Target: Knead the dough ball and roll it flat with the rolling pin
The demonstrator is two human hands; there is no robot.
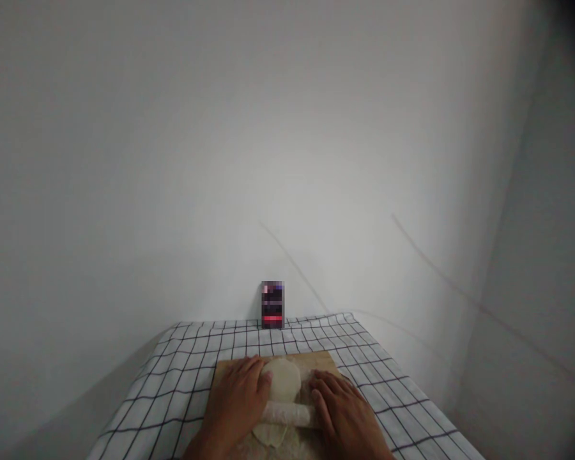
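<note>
A pale, flour-dusted rolling pin [290,414] lies crosswise over a wooden board [320,359]. My left hand [242,391] is over its left end, and my right hand [341,404] covers its right end; both have the fingers pointing forward. A flat, round piece of dough [283,381] shows just beyond the pin, between my hands. On the near side, more pale dough [270,436] shows on the floury board. The ends of the pin are hidden under my palms.
A white cloth with dark checks [172,377] covers the table. At its far edge a phone [273,305] with a blurred screen stands upright against the white wall [287,160]. Another wall [531,287] is on the right.
</note>
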